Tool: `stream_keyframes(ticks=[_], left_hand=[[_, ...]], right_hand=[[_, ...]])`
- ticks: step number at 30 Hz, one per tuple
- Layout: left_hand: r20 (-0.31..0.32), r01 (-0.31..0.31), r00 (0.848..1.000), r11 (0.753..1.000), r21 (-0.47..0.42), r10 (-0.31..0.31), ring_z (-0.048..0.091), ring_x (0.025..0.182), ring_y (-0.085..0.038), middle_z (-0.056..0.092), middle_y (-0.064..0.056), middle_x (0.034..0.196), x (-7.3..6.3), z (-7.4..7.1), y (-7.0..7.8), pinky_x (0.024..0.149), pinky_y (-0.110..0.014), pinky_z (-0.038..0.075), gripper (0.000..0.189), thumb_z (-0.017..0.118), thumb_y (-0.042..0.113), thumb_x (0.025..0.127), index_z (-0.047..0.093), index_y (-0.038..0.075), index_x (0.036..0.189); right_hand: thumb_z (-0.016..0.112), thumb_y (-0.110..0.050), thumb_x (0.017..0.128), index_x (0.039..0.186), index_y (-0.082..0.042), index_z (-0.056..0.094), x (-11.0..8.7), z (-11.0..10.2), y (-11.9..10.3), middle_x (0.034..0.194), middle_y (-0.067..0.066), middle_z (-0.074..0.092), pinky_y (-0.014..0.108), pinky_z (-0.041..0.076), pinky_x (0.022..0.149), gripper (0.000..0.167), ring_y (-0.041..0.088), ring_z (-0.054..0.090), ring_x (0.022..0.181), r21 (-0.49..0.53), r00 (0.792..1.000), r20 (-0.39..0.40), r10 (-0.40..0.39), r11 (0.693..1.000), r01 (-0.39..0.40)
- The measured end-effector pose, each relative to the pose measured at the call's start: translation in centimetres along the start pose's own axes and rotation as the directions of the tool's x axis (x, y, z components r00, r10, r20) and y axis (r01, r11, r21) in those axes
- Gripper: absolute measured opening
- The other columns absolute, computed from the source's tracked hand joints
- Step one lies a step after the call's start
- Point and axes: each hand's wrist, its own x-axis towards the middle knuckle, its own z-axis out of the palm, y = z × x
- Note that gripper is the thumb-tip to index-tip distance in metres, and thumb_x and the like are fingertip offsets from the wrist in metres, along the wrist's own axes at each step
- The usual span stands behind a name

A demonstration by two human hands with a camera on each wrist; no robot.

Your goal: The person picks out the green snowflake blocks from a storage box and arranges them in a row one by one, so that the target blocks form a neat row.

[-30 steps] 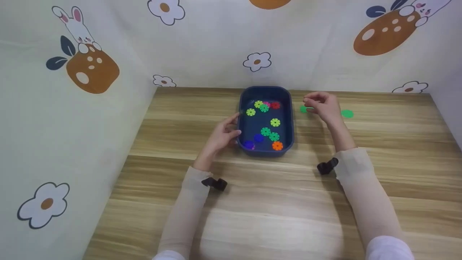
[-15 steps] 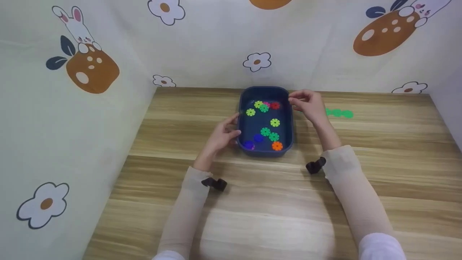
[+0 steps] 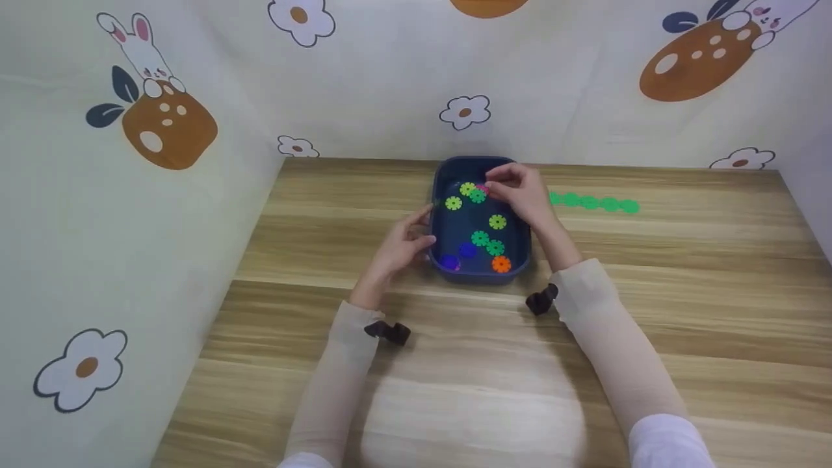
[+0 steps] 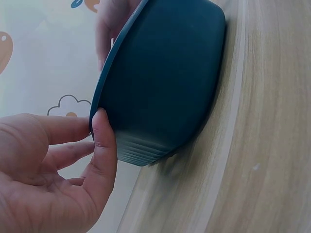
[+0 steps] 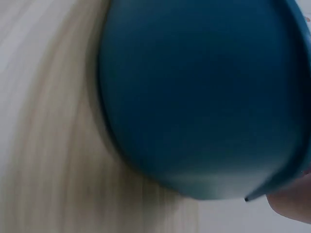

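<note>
A dark blue plastic tub (image 3: 482,278) stands on the wooden table with several notched flower-shaped discs inside. Thumb and fingers of my left hand (image 3: 400,247) hold its left rim; in the left wrist view the thumb lies against the outer wall (image 4: 165,77). Over the tub's right side reaches my right hand (image 3: 525,198), fingers loosely bent, tips beside a pink disc (image 3: 481,189). It hides the red disc's spot. Yellow-green (image 3: 497,222), green (image 3: 480,238), blue (image 3: 467,249) and orange (image 3: 501,264) discs lie on the tub floor. Right of the tub runs a row of green discs (image 3: 590,203).
A pale cloth wall (image 3: 377,84) printed with rabbits and flowers rises behind the table, and another (image 3: 84,260) along its left side. The wooden tabletop (image 3: 468,364) extends in front of the tub. Black wrist mounts (image 3: 389,333) sit on both sleeves.
My right hand has moved left from the green discs, across the tub's right rim, to over its inside. More of the green row now shows. My left hand stays at the rim.
</note>
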Motion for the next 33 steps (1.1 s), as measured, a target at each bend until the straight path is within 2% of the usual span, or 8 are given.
stream_keyframes(ticks=[4,10,15,17,20,22,27,33], left_hand=[[0.000,0.016,1.000,1.000,-0.012,-0.016,0.058,0.090,-0.015,0.045,-0.024,0.134,0.0,0.2,0.0,0.067,-0.032,0.056,0.065,0.056,-0.008,0.093,0.036,0.004,0.153],[0.005,0.032,0.999,0.999,-0.019,-0.032,0.058,0.092,-0.016,0.046,-0.024,0.136,0.0,0.3,0.1,0.069,-0.034,0.057,0.065,0.057,-0.007,0.094,0.035,0.006,0.154],[0.009,0.028,1.000,1.000,-0.004,-0.028,0.057,0.094,-0.016,0.045,-0.026,0.137,0.0,0.2,0.2,0.068,-0.033,0.057,0.064,0.057,-0.006,0.094,0.036,0.007,0.154],[0.008,0.030,1.000,0.999,-0.011,-0.030,0.057,0.094,-0.016,0.044,-0.027,0.138,0.0,0.2,0.2,0.067,-0.030,0.056,0.064,0.056,-0.006,0.094,0.036,0.007,0.154],[0.007,0.038,0.999,0.999,-0.027,-0.037,0.057,0.094,-0.016,0.043,-0.028,0.139,-0.1,0.1,0.3,0.066,-0.028,0.055,0.064,0.056,-0.006,0.095,0.035,0.007,0.154],[0.007,0.044,0.999,0.999,-0.029,-0.044,0.057,0.095,-0.017,0.043,-0.028,0.140,-0.1,0.1,0.5,0.068,-0.031,0.055,0.064,0.056,-0.006,0.095,0.036,0.008,0.154],[0.002,0.051,0.999,0.999,-0.006,-0.051,0.059,0.098,-0.023,0.044,-0.026,0.138,-0.3,0.1,0.8,0.072,-0.038,0.057,0.064,0.056,-0.005,0.095,0.037,0.009,0.154],[0.007,0.046,0.999,0.999,-0.019,-0.046,0.060,0.095,-0.025,0.045,-0.028,0.136,-0.2,0.1,0.6,0.070,-0.035,0.056,0.064,0.055,-0.006,0.095,0.036,0.008,0.154]], right_hand=[[0.068,-0.009,0.093,0.122,0.006,0.063,0.5,0.9,0.4,0.118,0.019,0.065,0.021,0.058,0.086,0.034,0.015,0.068,0.098,-0.084,1.000,0.014,-0.006,0.996,0.007],[0.070,-0.010,0.092,0.132,0.001,0.058,1.1,1.9,1.3,0.136,0.022,0.056,0.043,0.051,0.104,0.043,0.034,0.060,0.121,-0.225,0.999,0.042,0.034,0.974,-0.023],[0.071,-0.018,0.091,0.144,-0.002,0.047,1.5,2.5,1.7,0.149,0.021,0.043,0.047,0.037,0.116,0.060,0.036,0.045,0.134,-0.420,0.985,0.119,0.123,0.905,-0.062],[0.071,-0.018,0.091,0.144,0.000,0.047,1.7,2.8,1.9,0.151,0.022,0.043,0.047,0.032,0.120,0.062,0.036,0.041,0.139,-0.493,0.975,0.174,0.141,0.869,-0.038],[0.073,-0.014,0.089,0.136,0.003,0.056,1.7,3.0,2.0,0.145,0.022,0.051,0.047,0.031,0.121,0.053,0.036,0.043,0.138,-0.575,0.963,0.238,0.129,0.818,0.032],[0.075,-0.009,0.086,0.126,0.003,0.065,1.7,3.2,2.1,0.136,0.021,0.060,0.047,0.036,0.117,0.043,0.035,0.049,0.132,-0.595,0.958,0.266,0.104,0.800,0.078],[0.077,0.000,0.080,0.108,0.001,0.074,1.5,3.4,2.4,0.118,0.020,0.068,0.045,0.047,0.106,0.028,0.032,0.058,0.114,-0.590,0.955,0.288,0.076,0.799,0.114],[0.079,-0.001,0.078,0.102,-0.003,0.076,1.3,3.6,2.7,0.107,0.017,0.063,0.042,0.048,0.092,0.024,0.027,0.053,0.100,-0.598,0.930,0.359,0.075,0.784,0.167]])
